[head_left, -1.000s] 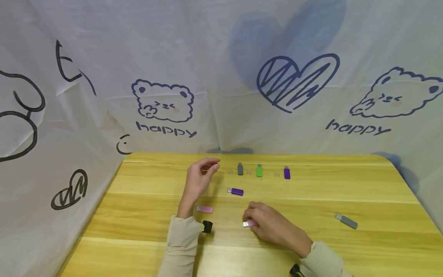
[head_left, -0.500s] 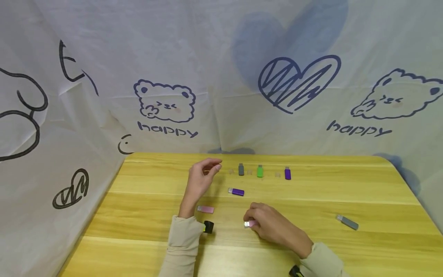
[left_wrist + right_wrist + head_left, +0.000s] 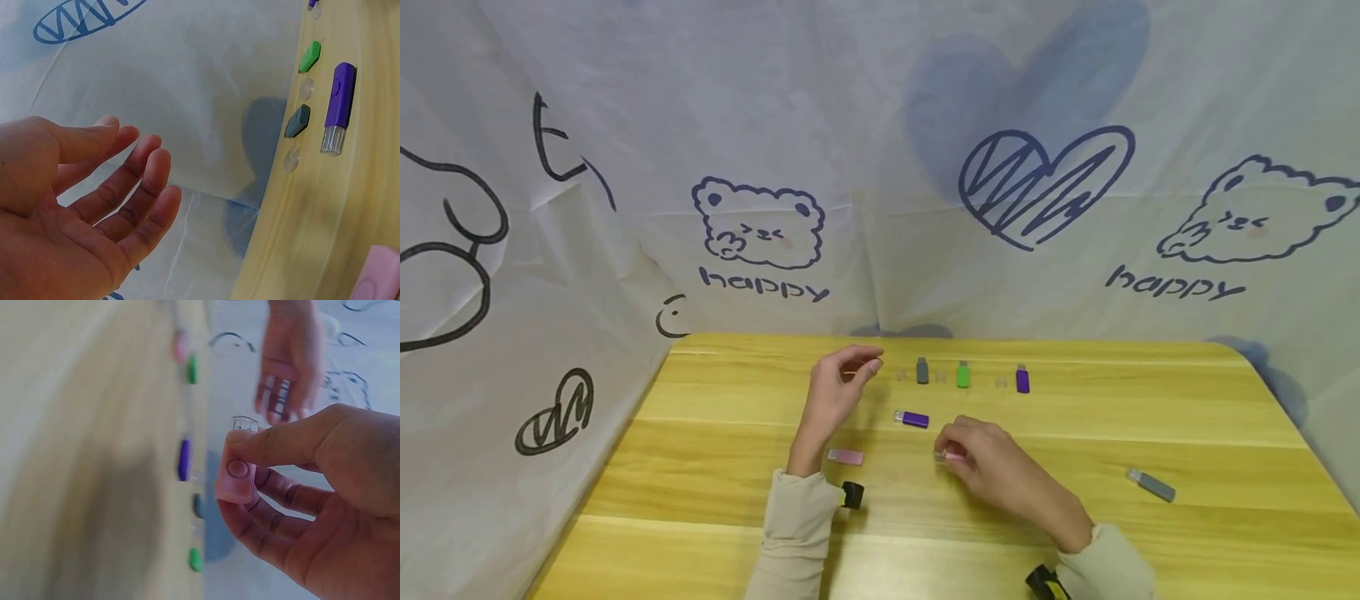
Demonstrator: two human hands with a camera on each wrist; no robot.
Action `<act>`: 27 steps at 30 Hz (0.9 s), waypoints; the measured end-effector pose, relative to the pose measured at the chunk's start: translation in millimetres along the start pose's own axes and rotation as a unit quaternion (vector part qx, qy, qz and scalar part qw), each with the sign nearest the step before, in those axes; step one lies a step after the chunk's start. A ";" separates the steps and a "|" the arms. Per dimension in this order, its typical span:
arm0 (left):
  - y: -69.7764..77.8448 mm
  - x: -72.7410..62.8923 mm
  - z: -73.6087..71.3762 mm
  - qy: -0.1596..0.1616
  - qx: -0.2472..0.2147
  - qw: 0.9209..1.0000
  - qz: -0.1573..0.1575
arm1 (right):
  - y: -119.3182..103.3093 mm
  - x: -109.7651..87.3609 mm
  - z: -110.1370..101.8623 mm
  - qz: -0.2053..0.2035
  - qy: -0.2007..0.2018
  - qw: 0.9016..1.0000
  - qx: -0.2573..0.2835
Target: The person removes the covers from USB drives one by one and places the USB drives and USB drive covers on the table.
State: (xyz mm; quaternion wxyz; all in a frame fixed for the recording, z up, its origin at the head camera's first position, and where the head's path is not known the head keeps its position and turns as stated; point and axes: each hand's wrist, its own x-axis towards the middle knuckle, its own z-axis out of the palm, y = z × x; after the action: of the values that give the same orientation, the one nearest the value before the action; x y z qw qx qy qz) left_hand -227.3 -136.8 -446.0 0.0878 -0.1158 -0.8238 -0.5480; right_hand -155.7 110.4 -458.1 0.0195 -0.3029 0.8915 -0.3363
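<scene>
My right hand [image 3: 992,467] pinches a pink USB stick [image 3: 236,472] between thumb and fingers, its clear-capped metal plug pointing away from the palm. The stick is raised over the table, left of the wrist in the head view. My left hand [image 3: 837,387] holds nothing; its fingers are loosely bent in the air near the back left of the table. Below it lies another pink USB stick [image 3: 848,457]. A purple USB stick [image 3: 340,97] lies flat between the two hands, its plug toward the left.
Along the back of the wooden table [image 3: 715,417] stand in a row a grey stick [image 3: 922,372], a green stick [image 3: 963,375] and a purple stick [image 3: 1022,380], with small clear pieces [image 3: 1001,382] between. Another grey stick [image 3: 1153,486] lies at right. A drawn-on white cloth [image 3: 880,167] hangs behind.
My right hand has lifted the pink USB stick and moved a little forward, toward the purple stick. The left hand stays in place.
</scene>
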 end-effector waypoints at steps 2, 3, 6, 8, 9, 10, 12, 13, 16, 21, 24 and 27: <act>1.4 0.1 1.6 -0.004 0.001 1.000 0.003 | -0.8 2.0 -7.1 0.003 0.019 1.000 0.004; 2.2 0.0 2.4 -0.006 0.002 1.000 0.005 | -1.3 3.1 -10.2 0.005 0.028 1.000 0.007; 4.0 -0.3 4.8 -0.012 0.003 1.000 0.009 | -2.9 6.0 -18.4 0.009 0.047 0.999 0.024; 4.9 -0.4 6.3 -0.016 0.002 1.000 0.011 | -4.5 8.2 -22.9 0.010 0.055 0.998 0.039; 5.7 -0.5 7.0 -0.018 -0.001 1.000 0.013 | -5.3 9.3 -24.9 0.010 0.059 0.997 0.047; 7.0 -0.7 7.6 -0.021 -0.006 1.000 0.015 | -6.0 10.3 -26.9 0.011 0.063 0.996 0.054; 9.5 -1.0 9.0 -0.028 -0.017 0.999 0.020 | -7.5 12.7 -30.7 0.007 0.074 0.995 0.065; 10.6 -1.4 9.2 -0.031 -0.022 0.999 0.022 | -8.1 14.2 -32.0 0.003 0.080 0.994 0.069; 14.1 -2.4 10.2 -0.038 -0.035 0.998 0.026 | -10.5 19.1 -35.6 -0.007 0.101 0.992 0.080; 17.9 -3.3 13.4 -0.046 -0.046 0.997 0.033 | -15.2 25.3 -40.5 -0.008 0.140 0.986 0.088; 19.6 -3.6 16.0 -0.056 -0.048 0.996 0.040 | -16.3 26.9 -41.6 0.006 0.166 0.982 0.090; 20.7 -3.2 18.8 -0.068 -0.055 0.995 0.043 | -14.6 28.0 -40.3 0.017 0.192 0.976 0.098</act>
State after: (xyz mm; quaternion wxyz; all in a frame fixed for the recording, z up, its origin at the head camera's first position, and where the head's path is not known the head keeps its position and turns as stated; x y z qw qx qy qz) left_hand -218.6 -112.0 -435.8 0.0482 -0.1931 -0.7905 -0.5792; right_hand -180.5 110.1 -413.2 -0.1167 -0.2146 0.8461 -0.4737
